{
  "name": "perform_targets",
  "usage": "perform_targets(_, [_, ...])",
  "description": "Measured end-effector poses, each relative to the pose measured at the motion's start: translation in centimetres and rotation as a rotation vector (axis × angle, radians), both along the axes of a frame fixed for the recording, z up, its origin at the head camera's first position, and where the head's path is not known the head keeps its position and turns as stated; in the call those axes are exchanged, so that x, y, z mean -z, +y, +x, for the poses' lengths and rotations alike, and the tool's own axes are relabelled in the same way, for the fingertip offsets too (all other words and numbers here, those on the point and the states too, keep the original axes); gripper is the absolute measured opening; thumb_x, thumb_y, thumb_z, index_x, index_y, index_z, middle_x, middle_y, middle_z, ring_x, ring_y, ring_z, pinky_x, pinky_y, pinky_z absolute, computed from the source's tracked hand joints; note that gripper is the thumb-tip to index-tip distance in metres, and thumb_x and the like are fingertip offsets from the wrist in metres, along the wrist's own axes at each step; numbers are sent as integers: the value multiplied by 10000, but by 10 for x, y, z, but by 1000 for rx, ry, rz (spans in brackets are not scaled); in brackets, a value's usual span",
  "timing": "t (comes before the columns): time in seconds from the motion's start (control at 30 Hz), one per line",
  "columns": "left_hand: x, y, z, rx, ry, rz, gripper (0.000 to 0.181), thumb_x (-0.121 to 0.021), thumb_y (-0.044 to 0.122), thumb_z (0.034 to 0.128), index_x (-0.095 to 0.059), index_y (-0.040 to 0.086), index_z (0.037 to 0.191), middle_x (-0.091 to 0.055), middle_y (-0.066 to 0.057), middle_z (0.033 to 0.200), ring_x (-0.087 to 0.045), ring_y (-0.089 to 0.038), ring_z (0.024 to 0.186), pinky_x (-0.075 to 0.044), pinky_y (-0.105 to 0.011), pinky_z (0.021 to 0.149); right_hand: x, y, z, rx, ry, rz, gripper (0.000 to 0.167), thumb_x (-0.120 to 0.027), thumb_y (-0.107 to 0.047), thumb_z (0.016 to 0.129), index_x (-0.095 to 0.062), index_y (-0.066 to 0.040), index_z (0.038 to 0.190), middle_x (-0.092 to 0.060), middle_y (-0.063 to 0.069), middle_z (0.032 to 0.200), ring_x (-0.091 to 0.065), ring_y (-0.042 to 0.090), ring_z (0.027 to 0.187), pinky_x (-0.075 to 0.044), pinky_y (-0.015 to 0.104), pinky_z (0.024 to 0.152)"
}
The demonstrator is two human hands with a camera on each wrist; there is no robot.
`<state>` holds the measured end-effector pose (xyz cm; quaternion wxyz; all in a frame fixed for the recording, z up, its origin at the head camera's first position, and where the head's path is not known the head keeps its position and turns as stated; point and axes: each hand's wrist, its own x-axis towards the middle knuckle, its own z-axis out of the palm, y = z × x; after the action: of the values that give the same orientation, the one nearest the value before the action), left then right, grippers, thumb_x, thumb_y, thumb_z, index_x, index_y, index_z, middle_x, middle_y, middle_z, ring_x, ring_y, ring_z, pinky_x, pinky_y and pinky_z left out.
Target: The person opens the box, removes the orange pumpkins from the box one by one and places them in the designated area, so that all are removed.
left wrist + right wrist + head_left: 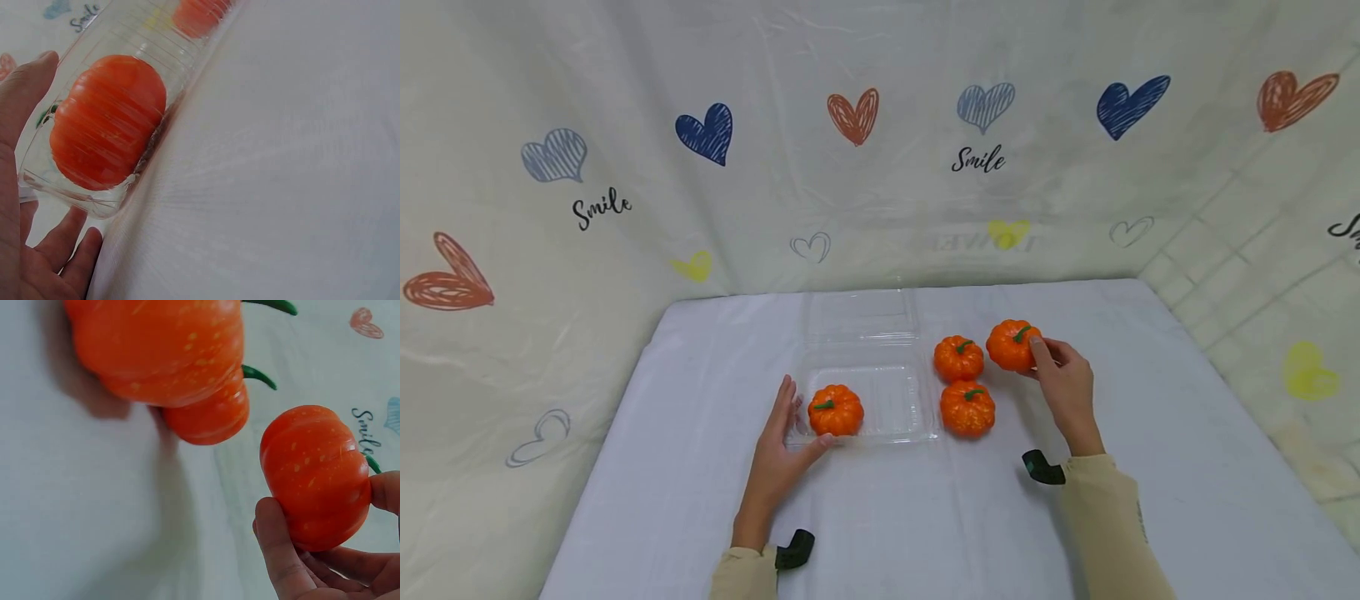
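Observation:
In the head view my right hand [1066,385] pinches a small orange toy pumpkin [1012,345] with a green stem, thumb on one side and fingers on the other. The right wrist view shows this pumpkin [315,478] raised off the cloth. My left hand [778,458] touches the near left corner of a clear plastic clamshell box [891,435], fingers extended along its left side and thumb at the front edge. One pumpkin [837,410] sits inside the box at the left. Through the clear wall, the left wrist view shows that pumpkin [109,122] close by my left hand [37,250].
Two more pumpkins, one farther back [958,358] and one nearer [967,408], stand together just right of the box. The box's lid [861,315] lies folded back behind it. A white cloth [910,525] covers the table, and a heart-printed curtain [895,192] hangs behind.

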<state>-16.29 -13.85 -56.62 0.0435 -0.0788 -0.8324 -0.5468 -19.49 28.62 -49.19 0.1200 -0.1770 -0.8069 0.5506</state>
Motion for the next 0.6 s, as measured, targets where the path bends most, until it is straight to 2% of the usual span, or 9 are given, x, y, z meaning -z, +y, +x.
perform_targets(0.23, [0,-2,0,1,-3,12,1064,-872,422,896,-240,219,1729,-208,83,1770,-403,-240,1543,-353,-393,1193,14,8,-3,16,-60,-16,715,-503,-540,1093,-561,42,1503,-575,232,1471,-601,324,1186,-530,73,772])
perform_targets(0.43, [1,-2,-1,0,7,11,1064,-877,415,894,-245,218,1728,-220,60,1771,-412,-245,1538,-351,-387,1191,22,11,-2,9,-146,51,727,-488,-579,1083,-575,6,1507,-571,215,1487,-559,333,1233,-477,93,782])
perform_targets(0.6, [2,-1,-1,-1,-7,2,1069,-878,440,887,-251,235,1727,-210,116,1764,-405,-225,1541,-358,-398,1191,26,13,0,5,-181,50,730,-475,-581,1092,-555,2,1524,-567,221,1476,-577,329,1181,-473,86,761])
